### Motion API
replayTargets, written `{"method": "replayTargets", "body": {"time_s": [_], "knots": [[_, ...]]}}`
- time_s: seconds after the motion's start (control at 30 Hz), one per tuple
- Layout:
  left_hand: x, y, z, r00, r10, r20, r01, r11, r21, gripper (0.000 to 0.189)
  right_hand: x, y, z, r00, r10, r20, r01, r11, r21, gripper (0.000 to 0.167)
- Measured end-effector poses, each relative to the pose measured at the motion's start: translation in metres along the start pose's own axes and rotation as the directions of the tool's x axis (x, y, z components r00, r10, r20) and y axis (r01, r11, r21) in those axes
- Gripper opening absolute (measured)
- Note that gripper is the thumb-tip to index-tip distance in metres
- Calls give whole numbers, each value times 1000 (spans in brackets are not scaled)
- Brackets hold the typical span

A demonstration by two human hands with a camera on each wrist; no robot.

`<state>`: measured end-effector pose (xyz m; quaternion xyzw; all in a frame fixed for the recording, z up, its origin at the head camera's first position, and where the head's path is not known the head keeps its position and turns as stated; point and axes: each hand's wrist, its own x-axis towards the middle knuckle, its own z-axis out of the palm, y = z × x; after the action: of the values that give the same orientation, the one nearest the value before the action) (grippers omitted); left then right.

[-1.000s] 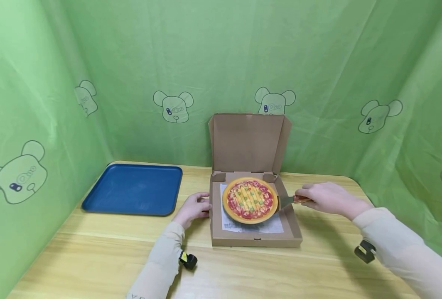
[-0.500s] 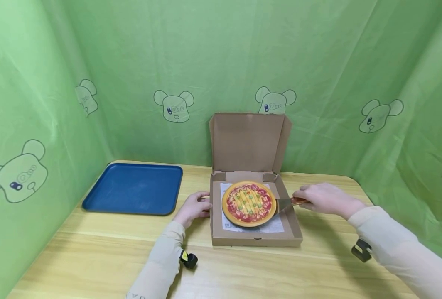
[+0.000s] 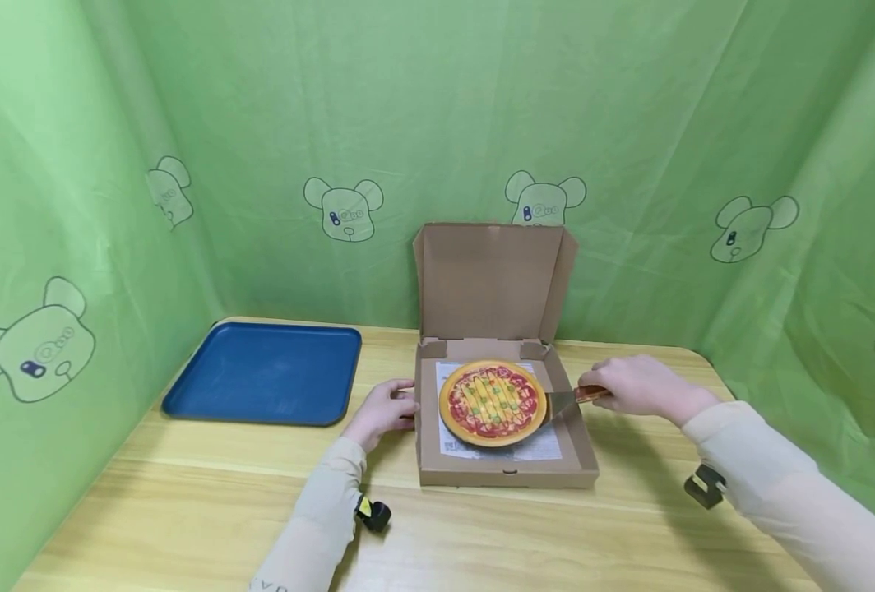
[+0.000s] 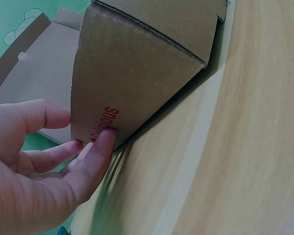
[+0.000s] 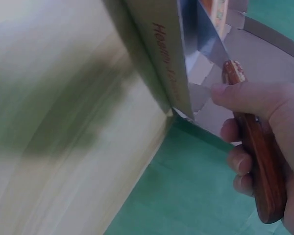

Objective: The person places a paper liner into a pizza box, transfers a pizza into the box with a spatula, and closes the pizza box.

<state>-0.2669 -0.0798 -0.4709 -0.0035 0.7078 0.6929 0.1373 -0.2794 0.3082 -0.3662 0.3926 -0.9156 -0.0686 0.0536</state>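
Observation:
A round pizza (image 3: 493, 403) with red, yellow and green toppings sits over a printed paper sheet (image 3: 548, 448) in the cardboard pizza box (image 3: 507, 477). My right hand (image 3: 641, 385) grips the wooden handle of a pizza server (image 3: 562, 403), whose metal blade reaches over the box's right wall to the pizza's right edge. In the right wrist view, fingers and thumb wrap this handle (image 5: 262, 166); the blade's tip is out of sight. My left hand (image 3: 381, 413) touches the box's left side with its fingertips, close to the red lettering in the left wrist view.
The box lid (image 3: 491, 279) stands upright behind the pizza. To the left, a blue tray (image 3: 267, 370) lies on the wooden table (image 3: 208, 493). Green curtains (image 3: 437, 107) with bear drawings surround the table at the back and sides.
The pizza has shifted slightly toward the near side of the box. My right hand and the server have moved a little left. My left hand and the box stay where they were.

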Motion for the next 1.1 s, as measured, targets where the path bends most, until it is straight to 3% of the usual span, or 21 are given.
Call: {"method": "replayTargets", "body": {"time_s": [0.3,1.1], "knots": [[-3,3,2,1000,3,1,-3,1000,-4,59,5,-6,-13,999,42,28,-41,999,-25,21],[-1,0,-1,1000,5,13,-6,1000,10,58,26,-17,-46,997,36,63,-30,994,-105,20]]}}
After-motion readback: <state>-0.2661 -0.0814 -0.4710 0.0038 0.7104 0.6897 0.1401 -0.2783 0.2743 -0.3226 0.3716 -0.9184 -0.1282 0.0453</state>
